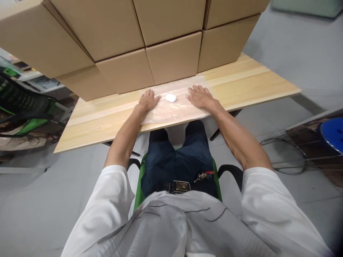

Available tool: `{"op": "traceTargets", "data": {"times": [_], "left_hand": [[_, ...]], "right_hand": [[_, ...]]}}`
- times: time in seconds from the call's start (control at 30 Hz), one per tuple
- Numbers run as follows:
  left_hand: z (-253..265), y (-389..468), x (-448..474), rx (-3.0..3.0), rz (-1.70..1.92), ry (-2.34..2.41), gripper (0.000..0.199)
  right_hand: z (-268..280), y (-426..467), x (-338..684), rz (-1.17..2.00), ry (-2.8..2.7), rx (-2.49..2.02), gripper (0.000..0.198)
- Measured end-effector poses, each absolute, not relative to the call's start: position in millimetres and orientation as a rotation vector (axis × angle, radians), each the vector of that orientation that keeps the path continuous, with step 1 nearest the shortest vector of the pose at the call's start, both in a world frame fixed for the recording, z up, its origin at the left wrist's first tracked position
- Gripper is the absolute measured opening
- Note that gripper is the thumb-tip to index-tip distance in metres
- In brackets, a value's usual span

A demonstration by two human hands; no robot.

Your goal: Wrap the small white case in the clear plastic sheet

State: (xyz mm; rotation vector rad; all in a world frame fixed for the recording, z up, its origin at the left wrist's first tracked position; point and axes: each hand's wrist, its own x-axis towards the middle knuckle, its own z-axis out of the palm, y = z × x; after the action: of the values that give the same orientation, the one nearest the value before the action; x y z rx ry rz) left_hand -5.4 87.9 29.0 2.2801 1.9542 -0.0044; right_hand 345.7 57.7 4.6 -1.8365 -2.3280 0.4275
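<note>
A thin, see-through plastic sheet (pixel 174 112) lies spread on the wooden table in front of me. Near its middle rests a small white rounded object (pixel 170 97), whose kind I cannot make out. My left hand (pixel 148 100) presses flat on the sheet's left side, fingers stretched out and thumb pointing toward the white object. On the other side, my right hand (pixel 199 96) lies flat with its fingers spread, also on the sheet. Neither hand touches the white object, which sits between them.
Stacked cardboard boxes (pixel 174 57) form a wall along the far side of the wooden table (pixel 254 80). A green and black chair (pixel 24 103) stands at the left. At the right is a blue stool (pixel 333 134), with a wire frame beside it on the floor.
</note>
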Motion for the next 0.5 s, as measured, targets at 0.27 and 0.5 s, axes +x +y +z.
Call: {"op": "traceTargets", "data": {"times": [0.27,0.5], "left_hand": [[34,88,-3,2.239,-0.052,1.965,0.098],[30,96,-7,2.229,0.019,1.925,0.098]], "right_hand": [[-1,70,347,0.441,-2.323,-1.844,0.102],[-6,77,349,0.422,-2.313,-1.81,0.1]]}}
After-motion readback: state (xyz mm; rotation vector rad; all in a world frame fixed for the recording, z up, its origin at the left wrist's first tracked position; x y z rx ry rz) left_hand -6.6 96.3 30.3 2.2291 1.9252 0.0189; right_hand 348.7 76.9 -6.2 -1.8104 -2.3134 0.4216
